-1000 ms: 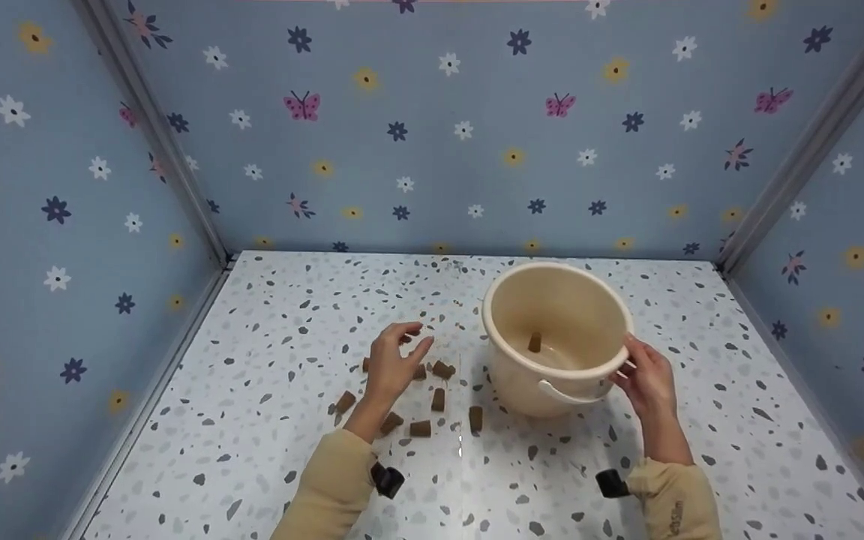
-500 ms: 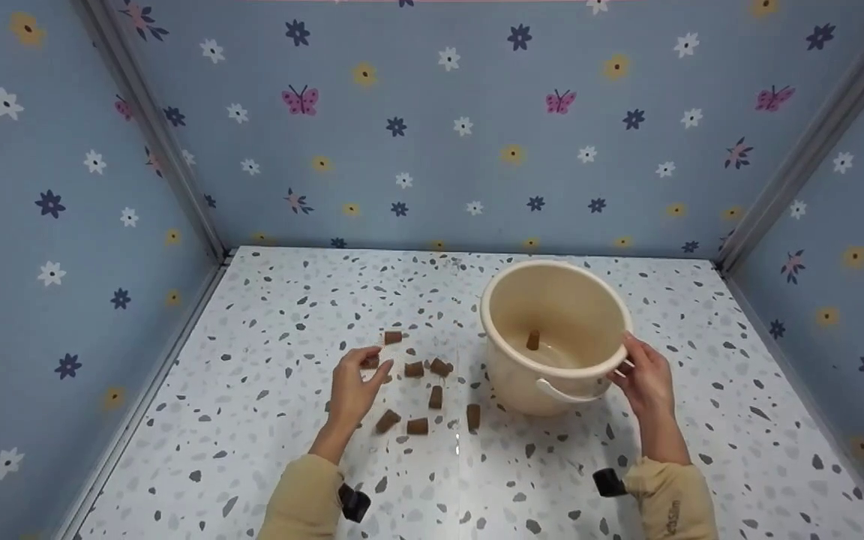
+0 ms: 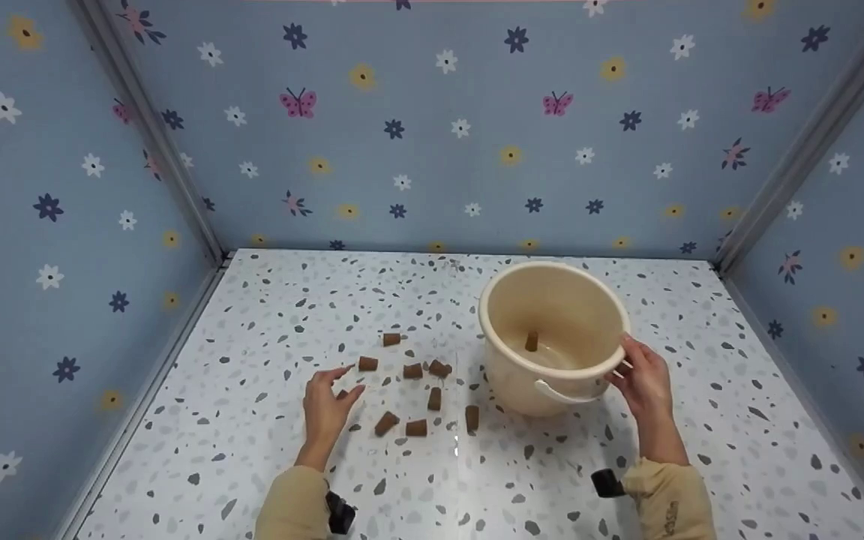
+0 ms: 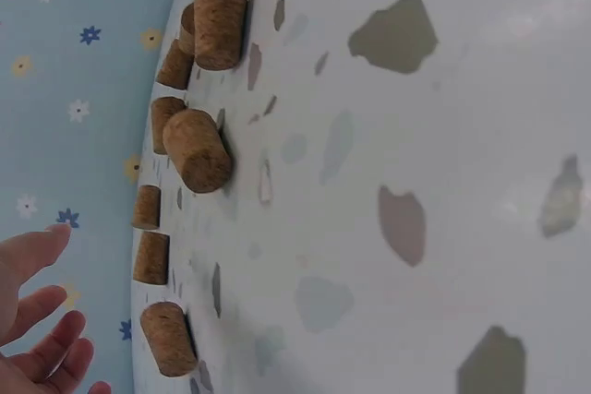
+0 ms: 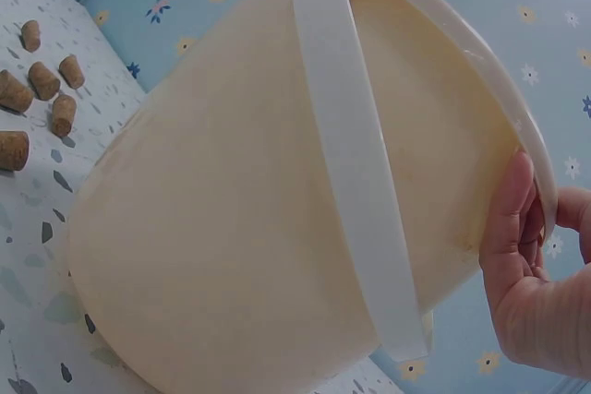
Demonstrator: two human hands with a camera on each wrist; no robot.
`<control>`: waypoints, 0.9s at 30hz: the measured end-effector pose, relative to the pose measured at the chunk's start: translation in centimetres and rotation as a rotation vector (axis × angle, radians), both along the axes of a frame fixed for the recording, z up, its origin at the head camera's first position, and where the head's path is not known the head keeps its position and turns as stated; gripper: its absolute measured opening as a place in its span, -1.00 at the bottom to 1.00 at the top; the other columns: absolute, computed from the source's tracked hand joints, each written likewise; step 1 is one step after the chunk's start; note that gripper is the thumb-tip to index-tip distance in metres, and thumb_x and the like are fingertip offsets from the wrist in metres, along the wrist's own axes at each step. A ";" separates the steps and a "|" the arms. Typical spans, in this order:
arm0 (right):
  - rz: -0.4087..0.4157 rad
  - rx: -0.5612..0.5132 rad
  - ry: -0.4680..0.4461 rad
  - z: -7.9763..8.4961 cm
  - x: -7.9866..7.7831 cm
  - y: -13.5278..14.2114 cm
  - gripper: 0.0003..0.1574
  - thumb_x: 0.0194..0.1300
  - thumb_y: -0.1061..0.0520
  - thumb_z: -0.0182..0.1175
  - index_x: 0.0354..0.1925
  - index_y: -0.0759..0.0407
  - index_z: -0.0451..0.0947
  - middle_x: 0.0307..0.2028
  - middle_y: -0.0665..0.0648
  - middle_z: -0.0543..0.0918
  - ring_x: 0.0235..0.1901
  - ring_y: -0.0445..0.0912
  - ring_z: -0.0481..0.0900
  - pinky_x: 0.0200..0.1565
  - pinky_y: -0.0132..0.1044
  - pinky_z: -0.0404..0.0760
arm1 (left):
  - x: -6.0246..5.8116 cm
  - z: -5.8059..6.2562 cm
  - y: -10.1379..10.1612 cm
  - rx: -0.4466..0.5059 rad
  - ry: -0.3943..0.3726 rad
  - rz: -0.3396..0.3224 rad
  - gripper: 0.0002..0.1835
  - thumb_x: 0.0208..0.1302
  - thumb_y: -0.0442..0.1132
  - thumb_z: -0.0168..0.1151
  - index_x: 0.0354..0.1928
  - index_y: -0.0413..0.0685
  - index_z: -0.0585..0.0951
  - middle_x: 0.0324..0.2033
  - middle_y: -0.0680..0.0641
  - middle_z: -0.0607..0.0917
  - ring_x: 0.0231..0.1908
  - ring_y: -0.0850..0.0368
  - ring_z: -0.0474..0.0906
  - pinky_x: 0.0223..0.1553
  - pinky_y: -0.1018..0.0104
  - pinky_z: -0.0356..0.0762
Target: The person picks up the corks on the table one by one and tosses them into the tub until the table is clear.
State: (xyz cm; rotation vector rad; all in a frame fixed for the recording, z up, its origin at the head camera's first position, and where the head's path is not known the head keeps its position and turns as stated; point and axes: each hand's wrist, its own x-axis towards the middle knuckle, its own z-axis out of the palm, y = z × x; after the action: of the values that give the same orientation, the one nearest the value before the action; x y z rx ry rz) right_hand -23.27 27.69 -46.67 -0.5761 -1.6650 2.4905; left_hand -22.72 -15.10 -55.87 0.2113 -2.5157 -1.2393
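- Since half a second ago, the left hand (image 3: 324, 403) has drawn leftward and nearer the person, away from a far cork (image 3: 368, 364) that now shows uncovered; the right hand (image 3: 646, 382) has hardly stirred.
- The leftmost cork (image 3: 342, 394) now lies on the bench between the left hand's thumb and fingers, partly hidden by them. From here I'd judge this the cork being reached for, not yet lifted.
- Thumb and fingers of that left hand are apart; the left wrist view shows no cork between them.
- Spread to the left hand's right, farther off and nearer, lie the other loose corks, among them a slanted cork (image 3: 385, 423) and one by the bucket (image 3: 472, 418).
- Well to the left hand's right, the cream bucket (image 3: 511, 386) stands with a single visible cork inside (image 3: 532, 341), so the gathering looks barely begun.
- The right hand is clamped on the bucket's rim; its white handle (image 5: 351, 136) hangs just left of that hand.
- Beyond both hands rises a flowered wall (image 3: 432, 172).
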 end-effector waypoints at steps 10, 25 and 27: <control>0.033 0.029 0.091 -2.1 -0.8 1.1 -0.57 0.17 -0.03 0.16 -0.17 0.28 0.38 -0.43 0.07 0.52 -0.46 -0.13 0.55 -0.46 -0.32 0.55 | 0.7 -1.6 -1.1 -0.009 -0.132 0.067 -0.56 -0.10 -0.28 0.38 -0.14 -0.38 0.55 -0.21 -0.29 0.53 -0.16 -0.16 0.43 -0.12 0.01 0.33; 0.010 -0.015 -0.021 0.9 0.4 -0.4 -0.57 0.27 0.04 0.04 -0.08 0.35 0.25 -0.50 0.02 0.52 -0.51 -0.18 0.53 -0.49 -0.36 0.53 | 0.6 -2.2 -1.5 0.005 -0.227 0.131 -0.78 -0.05 -0.33 0.31 -0.30 -0.28 0.63 -0.42 -0.15 0.62 -0.35 -0.01 0.51 -0.28 0.09 0.39; 0.012 -0.008 -0.022 0.8 0.4 -0.4 -0.53 0.26 0.03 0.06 -0.06 0.36 0.24 -0.48 0.02 0.52 -0.50 -0.18 0.54 -0.48 -0.36 0.53 | 0.5 -2.3 -1.6 0.010 -0.232 0.130 -0.79 -0.04 -0.32 0.30 -0.30 -0.26 0.63 -0.42 -0.14 0.61 -0.35 -0.01 0.51 -0.28 0.10 0.39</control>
State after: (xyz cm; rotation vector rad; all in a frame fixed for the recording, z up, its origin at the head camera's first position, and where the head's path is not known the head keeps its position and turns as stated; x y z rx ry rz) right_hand -22.91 27.31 -45.89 -0.5985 -1.6718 2.5090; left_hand -22.19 -16.65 -58.12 0.5417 -2.6393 -1.2381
